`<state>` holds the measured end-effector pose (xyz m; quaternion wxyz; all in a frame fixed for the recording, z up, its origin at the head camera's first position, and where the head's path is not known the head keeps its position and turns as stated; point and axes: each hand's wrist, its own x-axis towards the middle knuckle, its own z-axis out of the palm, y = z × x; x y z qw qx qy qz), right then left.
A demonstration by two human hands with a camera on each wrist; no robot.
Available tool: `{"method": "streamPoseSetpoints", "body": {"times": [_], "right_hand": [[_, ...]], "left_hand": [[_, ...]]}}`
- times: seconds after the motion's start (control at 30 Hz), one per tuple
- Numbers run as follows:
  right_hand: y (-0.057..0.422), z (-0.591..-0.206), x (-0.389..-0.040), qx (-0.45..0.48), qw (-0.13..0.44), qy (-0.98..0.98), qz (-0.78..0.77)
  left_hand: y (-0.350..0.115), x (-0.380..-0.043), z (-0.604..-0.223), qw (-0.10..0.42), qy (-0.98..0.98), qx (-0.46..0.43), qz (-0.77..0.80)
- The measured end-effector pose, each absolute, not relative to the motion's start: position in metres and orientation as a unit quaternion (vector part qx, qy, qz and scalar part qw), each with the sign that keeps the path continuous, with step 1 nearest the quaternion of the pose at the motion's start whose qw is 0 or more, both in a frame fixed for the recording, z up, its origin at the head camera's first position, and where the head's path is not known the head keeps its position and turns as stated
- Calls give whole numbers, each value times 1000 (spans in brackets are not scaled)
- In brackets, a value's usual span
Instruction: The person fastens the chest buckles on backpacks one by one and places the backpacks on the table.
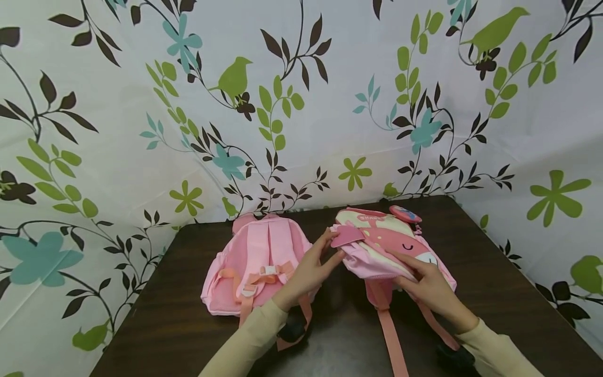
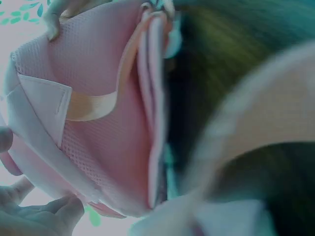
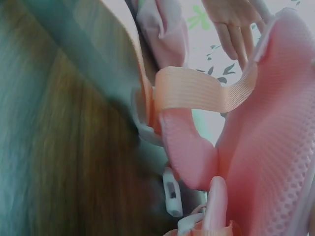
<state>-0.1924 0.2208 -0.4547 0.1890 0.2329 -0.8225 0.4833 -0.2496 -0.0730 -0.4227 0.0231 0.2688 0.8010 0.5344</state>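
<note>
A pink and cream child's backpack [image 1: 372,230] with a stitched closed eye and lettering is tilted on the right of the table. My right hand [image 1: 431,288] grips its lower right side, fingers over the front and thumb at the bottom edge. At its left end, my left hand [image 1: 308,269] holds the corner between fingers and thumb, beside the dark pink fin [image 1: 347,235]. In the left wrist view the mesh back panel [image 2: 93,49] and a peach strap [image 2: 93,105] show. A peach webbing loop [image 3: 192,88] hangs by the back in the right wrist view.
A second pink backpack [image 1: 256,246] lies at left with its shoulder straps and white buckles upward. A round red-and-blue tag [image 1: 405,213] hangs from the right backpack's top. Long peach straps [image 1: 392,340] trail over the dark wooden table [image 1: 165,324]. Behind hangs a leaf-and-bird patterned cloth [image 1: 301,173].
</note>
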Motion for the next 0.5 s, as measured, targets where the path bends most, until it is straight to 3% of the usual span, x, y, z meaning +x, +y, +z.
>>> {"method": "streamPoseSetpoints", "body": {"times": [0.5], "right_hand": [[196, -448, -201, 278, 143, -752, 580]], "left_hand": [[-91, -245, -351, -4, 862, 309, 401]]}}
